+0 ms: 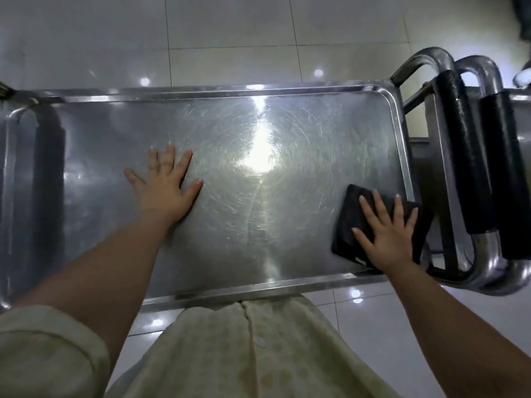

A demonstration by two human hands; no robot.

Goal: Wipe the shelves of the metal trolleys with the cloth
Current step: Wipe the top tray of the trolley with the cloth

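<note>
Right hand point(386, 234): I am pressing it flat, palm down, on the black folded cloth point(348, 214). The fingers are straight and spread, nothing is curled or pinched, and the cloth is only being pinned under the palm.

Cloth position: it is lying at the right near corner of the scratched stainless-steel top shelf point(287, 239) of the trolley. Its right edge is lapping over the shelf's raised rim.

Left hand point(166, 188): it is also lying flat, fingers splayed and straight, resting bare on the metal left of centre and holding nothing. It is well apart from the cloth.

Surroundings:
- A bright overhead-light glare point(258, 163) is sitting mid-shelf between my hands, with circular scuff marks showing around it.
- Just beyond the right rim, a curved steel push handle with a black wrapped grip point(457, 156) is standing close to the cloth's edge.
- A second black-wrapped handle point(502, 179) is sitting beside the first, nested against it.
- Glossy pale floor tiles point(230, 30) are showing past the far rim and below the near one.

Arm pose: both forearms are reaching forward and down over the near rim. The left one is angling in from a rolled cream sleeve point(48, 349), and my cream buttoned garment point(244, 354) is hanging close to the near edge.
</note>
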